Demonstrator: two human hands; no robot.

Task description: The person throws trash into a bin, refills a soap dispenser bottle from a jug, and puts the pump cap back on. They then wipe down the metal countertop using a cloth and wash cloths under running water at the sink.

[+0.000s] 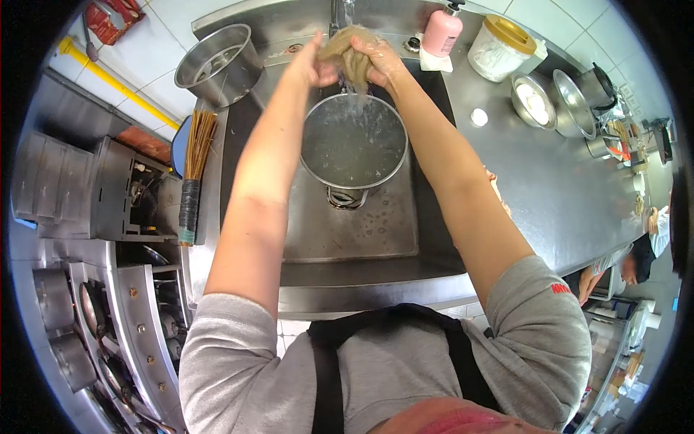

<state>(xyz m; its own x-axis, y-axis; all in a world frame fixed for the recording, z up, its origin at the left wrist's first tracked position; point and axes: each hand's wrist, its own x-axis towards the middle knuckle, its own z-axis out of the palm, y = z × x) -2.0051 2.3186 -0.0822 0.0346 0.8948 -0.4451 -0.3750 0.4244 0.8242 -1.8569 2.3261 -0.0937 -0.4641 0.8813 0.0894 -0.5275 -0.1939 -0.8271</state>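
Note:
A limp, wet, yellowish-brown cloth-like thing (pixel 350 52) hangs in folds beneath the running tap (pixel 337 13); I cannot make out its exact kind. My right hand (pixel 381 62) is closed on its right side, thumb on top. My left hand (pixel 315 66) is at its left side, slightly blurred, with the thumb stretched up and apart from the fingers. Water runs off the brown thing into a round metal pot (pixel 354 145) just below. Cloudy water fills much of this pot, which stands in the steel sink (pixel 347 247).
Left of the sink are a large steel pot (pixel 219 65) and a bamboo brush (pixel 196 170). On the right counter stand a pink pump bottle (pixel 442 32), a gold-lidded tub (pixel 502 49), a bowl of white eggs (pixel 533 103) and one loose egg (pixel 478 117). Another person (pixel 629 264) is at far right.

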